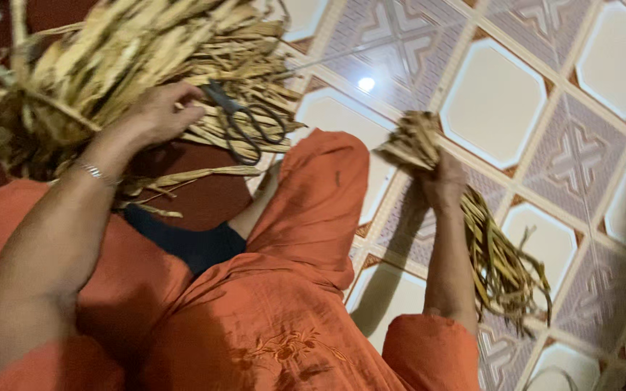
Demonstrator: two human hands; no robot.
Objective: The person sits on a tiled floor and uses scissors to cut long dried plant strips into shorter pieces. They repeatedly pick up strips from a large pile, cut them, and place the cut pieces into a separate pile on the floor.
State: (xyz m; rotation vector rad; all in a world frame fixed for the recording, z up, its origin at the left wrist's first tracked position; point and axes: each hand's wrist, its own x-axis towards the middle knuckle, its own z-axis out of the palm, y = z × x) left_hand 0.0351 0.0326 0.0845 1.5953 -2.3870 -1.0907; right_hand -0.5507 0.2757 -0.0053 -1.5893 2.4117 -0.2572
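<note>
At the far left lies a big heap of dried leaf strips [132,58], tan and straw-coloured, spread loosely over a dark red mat [204,199]. The person's left hand [157,114] rests on the near edge of this heap, palm down, fingers curled loosely into the strips; whether they are closed around any one strip cannot be told. A thin silver bracelet [90,171] sits on that wrist, and the bare forearm runs down to the near left corner. Just right of the left hand a pair of black-handled scissors [244,119] lies on the heap, blades pointing far-left and finger loops toward the right, apart from the fingers. A few loose strips [190,176] trail across the mat just near of the scissors.

In the middle, the person's knee in orange cloth [313,210] rises between the two arms, with a patch of dark blue fabric [182,242] showing to its left.

To the right, the right hand [443,181] is clamped in a fist round a bundle of strips [498,261]. The bundle's short cut ends stick out far of the fist, and its long tails hang down on the near side, beside the forearm, curling over the floor. The patterned tiled floor [581,145], cream octagons with brown and grey squares, fills the right side.
</note>
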